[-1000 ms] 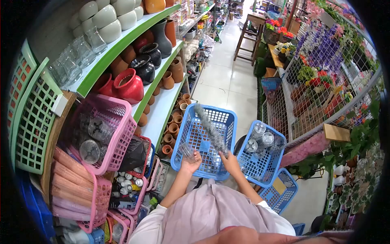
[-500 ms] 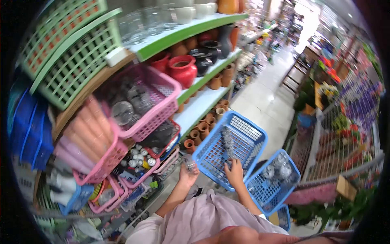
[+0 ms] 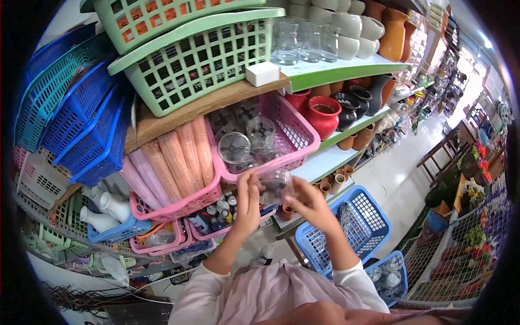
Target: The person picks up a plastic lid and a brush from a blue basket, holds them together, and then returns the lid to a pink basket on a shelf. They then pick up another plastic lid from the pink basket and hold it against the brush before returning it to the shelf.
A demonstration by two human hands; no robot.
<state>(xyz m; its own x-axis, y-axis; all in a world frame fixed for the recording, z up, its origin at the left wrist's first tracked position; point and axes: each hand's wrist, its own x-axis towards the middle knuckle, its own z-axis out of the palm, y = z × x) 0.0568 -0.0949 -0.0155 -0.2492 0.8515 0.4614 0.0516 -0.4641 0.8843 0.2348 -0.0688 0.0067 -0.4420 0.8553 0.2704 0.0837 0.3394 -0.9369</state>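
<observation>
Both hands (image 3: 275, 201) hold a clear container (image 3: 275, 187) — just beside the pink basket (image 3: 295, 130) of clear containers

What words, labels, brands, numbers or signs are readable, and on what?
None readable.
Small bottles in the lower pink basket: any label text too small and blurred.
White box: no lettering visible.
Clear container being held: no lettering made out.

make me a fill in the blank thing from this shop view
Both hands are at a see-through container, near a ____ basket of similar ones. The glossy pot beside the black pots is ____. The basket behind the small white box is pale ____. Something grey and fuzzy lies in a ____ basket.

pink; red; green; blue
</observation>
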